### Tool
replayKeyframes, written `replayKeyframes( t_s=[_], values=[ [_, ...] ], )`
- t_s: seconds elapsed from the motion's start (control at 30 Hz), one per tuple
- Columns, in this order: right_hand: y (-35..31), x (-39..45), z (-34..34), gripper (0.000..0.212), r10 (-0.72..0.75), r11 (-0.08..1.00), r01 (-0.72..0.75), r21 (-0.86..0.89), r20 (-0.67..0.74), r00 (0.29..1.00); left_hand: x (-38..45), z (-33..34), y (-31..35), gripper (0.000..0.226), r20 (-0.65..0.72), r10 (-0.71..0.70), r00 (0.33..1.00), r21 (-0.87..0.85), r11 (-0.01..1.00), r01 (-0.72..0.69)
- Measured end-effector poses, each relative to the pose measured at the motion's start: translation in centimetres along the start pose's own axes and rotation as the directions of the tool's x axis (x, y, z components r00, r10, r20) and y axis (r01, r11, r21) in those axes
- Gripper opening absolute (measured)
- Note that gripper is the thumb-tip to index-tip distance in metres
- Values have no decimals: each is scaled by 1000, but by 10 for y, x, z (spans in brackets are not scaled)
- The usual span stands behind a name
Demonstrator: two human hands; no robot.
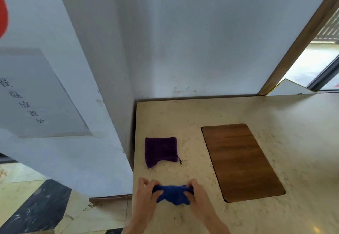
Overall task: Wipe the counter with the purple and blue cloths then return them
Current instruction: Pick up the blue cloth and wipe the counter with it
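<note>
A blue cloth [173, 194] is bunched up near the counter's front left corner, held between both hands. My left hand [146, 190] grips its left end and my right hand [197, 193] grips its right end. A purple cloth [160, 151] lies folded flat on the beige stone counter [293, 142], a little beyond the blue cloth and apart from both hands. A small loop sticks out at its right lower corner.
A brown wooden panel [240, 160] is set into the counter to the right of the cloths. A white wall runs behind and a white pillar with a sign [36, 94] stands at the left. The counter's left edge drops to a tiled floor [36, 206].
</note>
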State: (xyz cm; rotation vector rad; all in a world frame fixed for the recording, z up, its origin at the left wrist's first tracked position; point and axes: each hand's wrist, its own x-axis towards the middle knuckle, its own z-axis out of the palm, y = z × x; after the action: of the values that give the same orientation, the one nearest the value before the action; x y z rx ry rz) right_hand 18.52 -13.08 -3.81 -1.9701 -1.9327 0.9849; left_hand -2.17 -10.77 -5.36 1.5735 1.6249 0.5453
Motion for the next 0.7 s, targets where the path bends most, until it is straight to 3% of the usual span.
replayKeyframes(
  t_s=[0.2, 0.27, 0.37, 0.43, 0.53, 0.7],
  values=[
    [-4, -39, -57, 15, 52, 998, -41, 51, -247, 968, -6, -14, 70, 19, -17, 148, 989, -6, 989, -148],
    [1, -58, -76, 9, 47, 985, 10, 173, -325, 944, -9, -10, 102, 20, 1, 205, 979, 3, 979, -205],
    [18, -86, -116, 11, 132, 985, -79, 154, -372, 919, -17, 9, 153, 17, 50, 287, 957, 22, 957, -289],
    [37, -111, -141, 7, 228, 972, -175, 159, -439, 869, -24, 31, 186, 15, 65, 347, 935, 38, 936, -350],
    [71, -159, -173, 13, 298, 947, -197, 254, -464, 835, -41, 80, 234, 13, 102, 415, 904, 39, 907, -420],
    [160, -250, -226, 18, 374, 927, -323, 191, -550, 747, -91, 184, 311, 25, 197, 511, 837, -23, 856, -517]
  ],
)
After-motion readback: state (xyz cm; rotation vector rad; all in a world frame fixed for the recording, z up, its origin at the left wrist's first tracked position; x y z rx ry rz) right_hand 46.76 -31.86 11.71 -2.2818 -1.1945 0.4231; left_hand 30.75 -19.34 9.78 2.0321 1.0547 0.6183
